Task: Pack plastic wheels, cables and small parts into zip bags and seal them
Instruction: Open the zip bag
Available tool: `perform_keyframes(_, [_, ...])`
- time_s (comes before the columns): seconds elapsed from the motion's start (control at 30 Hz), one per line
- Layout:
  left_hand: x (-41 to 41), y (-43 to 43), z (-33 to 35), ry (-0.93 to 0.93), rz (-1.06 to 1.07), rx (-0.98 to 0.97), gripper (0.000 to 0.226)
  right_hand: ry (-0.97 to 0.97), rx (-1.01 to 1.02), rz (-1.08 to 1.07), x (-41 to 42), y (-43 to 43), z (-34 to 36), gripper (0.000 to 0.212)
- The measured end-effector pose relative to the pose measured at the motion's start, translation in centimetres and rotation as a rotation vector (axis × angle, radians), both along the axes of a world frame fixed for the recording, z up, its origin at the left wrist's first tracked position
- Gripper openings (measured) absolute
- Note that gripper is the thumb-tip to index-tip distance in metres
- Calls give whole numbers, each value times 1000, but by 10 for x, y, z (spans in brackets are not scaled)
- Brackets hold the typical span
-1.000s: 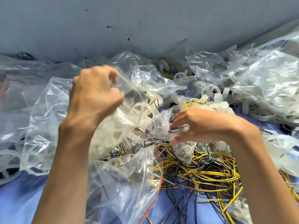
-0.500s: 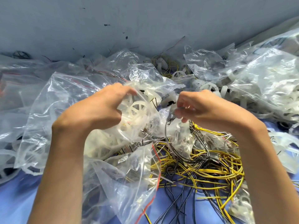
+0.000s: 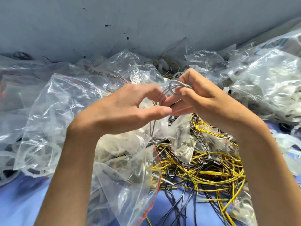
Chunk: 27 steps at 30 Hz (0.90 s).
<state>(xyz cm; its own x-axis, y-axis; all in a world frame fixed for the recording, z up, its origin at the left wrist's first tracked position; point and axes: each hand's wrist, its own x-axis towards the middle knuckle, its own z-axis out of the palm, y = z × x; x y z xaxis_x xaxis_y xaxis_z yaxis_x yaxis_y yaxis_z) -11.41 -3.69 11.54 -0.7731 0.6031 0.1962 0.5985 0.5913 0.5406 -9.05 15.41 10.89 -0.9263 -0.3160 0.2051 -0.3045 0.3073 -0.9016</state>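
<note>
Your right fingers are closed tight on a thin grey cable, pinching the small loop it makes just above them. The cable runs down from there and passes through the arch between your left forefinger and thumb. Those left fingers are curved around it with a gap between the tips, and I can't tell whether they grip it or only ring it. Below your left thumb the grey cable drops straight down and disappears among crumpled plastic.

Your right hand and left hand are raised close together, fingertips almost meeting, above the heap.

Under your right wrist lies a thick tangle of yellow and black cables, spread loose on the blue bench. Under your left forearm lies a clear zip bag with a red seal strip, crumpled, its mouth towards the tangle. To the left is a bigger clear bag, and white plastic wheels show through its lower part. On the right, more clear bags with white parts in them are piled up against the grey wall.
</note>
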Motion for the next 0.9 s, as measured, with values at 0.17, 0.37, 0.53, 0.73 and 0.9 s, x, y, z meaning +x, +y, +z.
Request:
perform_keyframes(0.17, [-6, 9, -10, 186, 74, -48, 21, -34, -6, 37, -1, -2, -2, 13])
perform_keyframes(0.37, [-13, 2, -12, 215, 149, 73, 22, -104, -46, 168, 2, 1, -2, 22])
perform_keyframes(0.53, [-7, 3, -3, 31, 43, 183, 26, -27, 12, 194, 2, 1, -4, 20])
perform_keyframes(0.73, [-3, 3, -3, -70, -49, 205, 10, 99, 236, 169, 2, -4, -3, 26])
perform_keyframes(0.9, [-6, 3, -6, -25, 9, 246, 9, 68, 209, 165, 0, -4, -3, 29])
